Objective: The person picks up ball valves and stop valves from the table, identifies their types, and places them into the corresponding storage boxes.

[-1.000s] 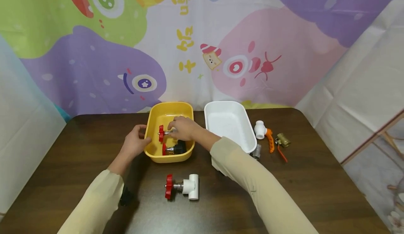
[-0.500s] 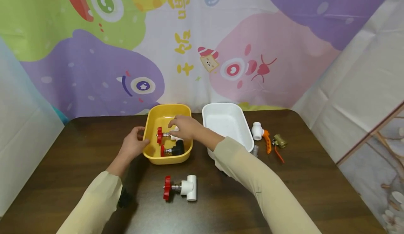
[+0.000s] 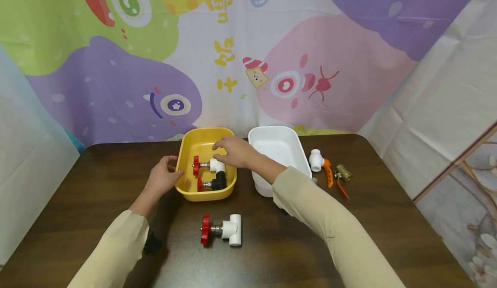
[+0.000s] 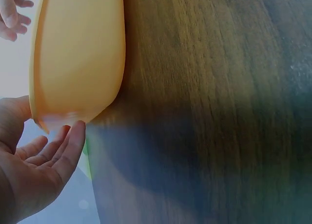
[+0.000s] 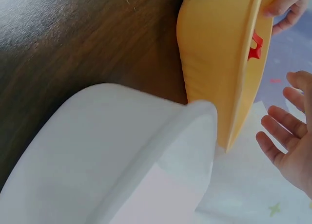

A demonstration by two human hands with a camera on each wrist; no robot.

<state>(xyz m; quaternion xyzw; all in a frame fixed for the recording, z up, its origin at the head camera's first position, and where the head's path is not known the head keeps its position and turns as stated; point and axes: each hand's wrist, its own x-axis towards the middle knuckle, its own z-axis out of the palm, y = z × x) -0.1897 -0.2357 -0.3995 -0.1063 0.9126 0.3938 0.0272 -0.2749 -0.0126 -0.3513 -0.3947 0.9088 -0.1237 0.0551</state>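
Observation:
My left hand (image 3: 164, 176) steadies the yellow plastic basin (image 3: 207, 196) at its left side, thumb at the rim and fingers against the outer wall, as the left wrist view shows. Inside the basin lie a white stop valve (image 3: 217, 164) with a red handwheel and a black stop valve (image 3: 219, 181) with a red handwheel, one in front of the other. My right hand (image 3: 234, 151) hovers over the basin's right rim, fingers spread and holding nothing. In front, a white tee-shaped stop valve (image 3: 231, 230) with a red handwheel lies on the table.
A white basin (image 3: 280, 143) stands right of the yellow one, partly under my right forearm. Beyond it lie a white ball valve (image 3: 316, 160) with an orange handle and a brass valve (image 3: 344, 172) with a red lever. A patterned cloth (image 3: 248, 64) hangs behind the table.
My right hand has let go of the white stop valve in the yellow basin and drawn back up and to the right. The left hand has stayed at the basin's rim.

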